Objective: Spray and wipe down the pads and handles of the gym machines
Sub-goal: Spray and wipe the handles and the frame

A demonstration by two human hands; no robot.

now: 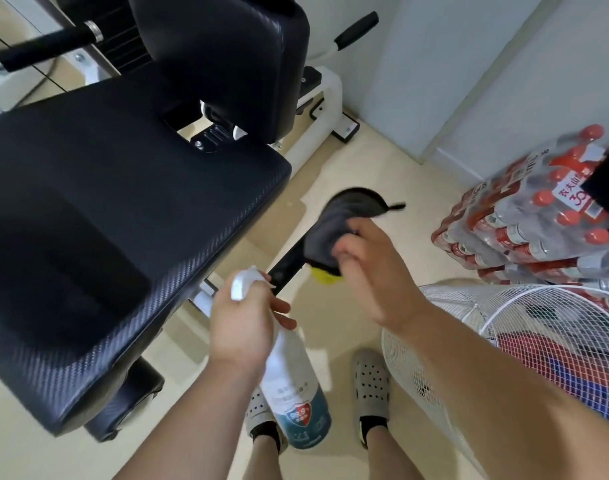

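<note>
A black padded seat [123, 220] of a gym machine fills the left of the head view, with its upright back pad [223, 53] behind it. Two black handles show, one at the upper left [46, 46] and one at the top right [356, 29]. My left hand [240, 327] grips the neck of a white spray bottle [296, 386], which hangs downward beside the seat's right edge. My right hand [369, 268] holds a dark grey cloth [341, 226] with a yellow underside, in the air to the right of the seat.
Shrink-wrapped packs of red-capped water bottles [538, 216] are stacked at the right wall. A white wire fan guard [525, 341] stands close to my right arm. The machine's white frame [327, 95] runs along the beige floor. My feet are below.
</note>
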